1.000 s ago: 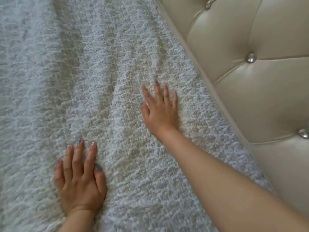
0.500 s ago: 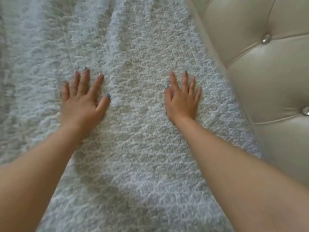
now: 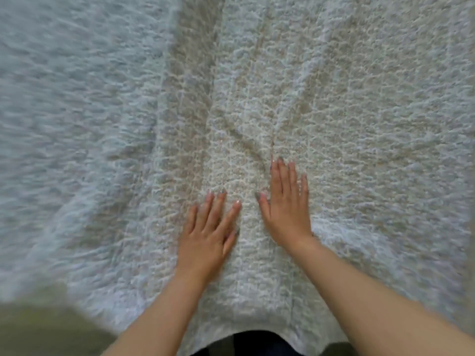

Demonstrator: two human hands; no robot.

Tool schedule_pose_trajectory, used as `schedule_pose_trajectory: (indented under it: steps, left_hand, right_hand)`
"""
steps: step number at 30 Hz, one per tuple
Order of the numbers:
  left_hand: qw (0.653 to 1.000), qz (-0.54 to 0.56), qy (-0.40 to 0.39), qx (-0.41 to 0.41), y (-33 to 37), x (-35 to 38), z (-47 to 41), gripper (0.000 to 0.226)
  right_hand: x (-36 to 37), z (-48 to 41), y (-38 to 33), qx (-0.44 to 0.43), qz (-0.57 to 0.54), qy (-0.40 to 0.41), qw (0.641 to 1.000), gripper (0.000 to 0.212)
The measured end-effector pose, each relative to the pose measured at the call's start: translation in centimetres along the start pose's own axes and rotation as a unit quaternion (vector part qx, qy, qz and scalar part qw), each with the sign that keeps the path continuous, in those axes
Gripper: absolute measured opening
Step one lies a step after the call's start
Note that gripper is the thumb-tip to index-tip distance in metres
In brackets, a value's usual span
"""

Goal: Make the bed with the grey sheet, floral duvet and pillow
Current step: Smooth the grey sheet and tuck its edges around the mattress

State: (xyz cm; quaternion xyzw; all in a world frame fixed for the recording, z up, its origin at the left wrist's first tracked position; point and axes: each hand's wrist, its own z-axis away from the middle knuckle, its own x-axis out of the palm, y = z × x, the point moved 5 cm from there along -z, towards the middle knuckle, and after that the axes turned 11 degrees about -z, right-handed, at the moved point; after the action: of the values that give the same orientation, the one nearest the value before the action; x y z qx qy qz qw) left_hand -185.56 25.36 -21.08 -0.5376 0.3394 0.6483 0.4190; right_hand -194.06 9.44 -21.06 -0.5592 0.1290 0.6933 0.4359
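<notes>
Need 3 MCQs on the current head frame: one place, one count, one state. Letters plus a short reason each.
1. Where is the right hand relative to the left hand?
A. Farther from the camera, to its right
B. Nearer the camera, to its left
C. Stacked on top of it

2. How many hands touch the sheet?
A. None
B. One
C. Two

3. How are the hands held?
A. Fists gripping an edge
B. Open, palms flat on the fabric
C. Lifted off, holding a pillow

Key: 1 A, its fingertips reach higher in the frame and it lies on the right. 2 C, both palms rest on the fabric. 3 B, fingers are extended and spread, with nothing grasped.
</notes>
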Motion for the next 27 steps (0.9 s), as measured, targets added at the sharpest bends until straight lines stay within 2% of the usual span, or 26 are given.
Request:
schedule_pose_trajectory:
  steps: [3, 5, 7, 9, 10, 13, 15, 17, 19, 22, 24, 27]
  left_hand:
    - [0.987, 0.004, 0.034, -0.158, -2.3, -1.1, 4.5, 0.067]
    - [0.962, 0.036, 0.021, -0.271, -4.2, -1.9, 6.1, 0.075]
    - [0.919, 0.147, -0.028, -0.366, -5.8, -2.1, 6.8, 0.072]
    - [0.861, 0.279, -0.053, -0.421, -7.4, -2.0, 7.5, 0.050]
    - [0.849, 0.302, -0.043, -0.432, -8.2, -2.2, 7.7, 0.043]
    - [0.846, 0.300, -0.004, -0.440, -10.9, -2.7, 9.5, 0.028]
    - [0.834, 0.343, -0.071, -0.426, -11.5, -1.7, 10.4, 0.027]
    - [0.833, 0.355, -0.168, -0.388, -10.9, -0.9, 11.3, 0.043]
    - [0.817, 0.385, -0.213, -0.373, -11.4, -0.9, 13.8, 0.048]
    - [0.793, 0.425, -0.271, -0.341, -11.7, -1.4, 18.0, 0.031]
    - [0.754, 0.469, -0.275, -0.369, -14.1, -2.0, 22.9, 0.016]
    - [0.752, 0.461, -0.244, -0.404, -18.5, -4.1, 28.5, 0.009]
  right_hand:
    - [0.1, 2.1, -1.1, -0.007, 0.012, -0.047, 0.999, 0.061]
    - [0.1, 3.1, -3.1, -0.041, 0.014, -0.086, 0.995, 0.063]
    - [0.6, 4.1, -6.0, -0.072, 0.001, -0.145, 0.987, 0.059]
    - [1.4, 4.9, -9.4, -0.082, -0.037, -0.196, 0.977, 0.062]
    - [2.0, 5.2, -11.1, -0.093, -0.049, -0.212, 0.972, 0.064]
    - [3.1, 6.0, -15.6, -0.119, -0.059, -0.222, 0.966, 0.066]
    - [2.8, 5.8, -17.0, -0.072, -0.071, -0.182, 0.978, 0.065]
    - [2.5, 6.0, -17.5, -0.037, -0.068, -0.159, 0.984, 0.065]
    - [3.3, 6.9, -19.5, -0.043, -0.034, -0.216, 0.975, 0.067]
    - [3.1, 8.3, -22.4, -0.050, -0.028, -0.259, 0.964, 0.062]
    - [2.7, 9.5, -26.7, -0.073, -0.016, -0.282, 0.957, 0.050]
    - [1.5, 11.1, -32.8, -0.089, -0.025, -0.340, 0.936, 0.037]
